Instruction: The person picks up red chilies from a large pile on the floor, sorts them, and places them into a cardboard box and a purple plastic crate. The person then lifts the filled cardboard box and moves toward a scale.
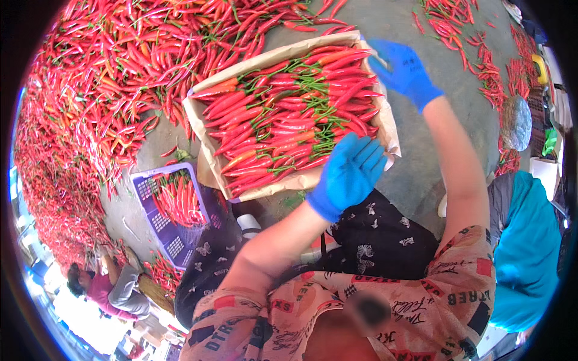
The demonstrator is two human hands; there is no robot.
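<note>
A crate lined with brown paper stands tilted before me, filled with rows of red chili peppers, their green stems mostly towards the middle. My left hand, in a blue glove, is at the crate's near right corner, palm up and fingers extended, holding nothing. At the far right corner is my right hand, also blue-gloved and slightly blurred, its thumb and fingers apart beside the paper-lined rim. Whether it touches the paper I cannot tell.
Loose red chilies form a large heap at the left and far side. A purple plastic basket holding chilies lies near my left knee. More chilies lie on the floor at right. A person sits at lower left; teal cloth is at right.
</note>
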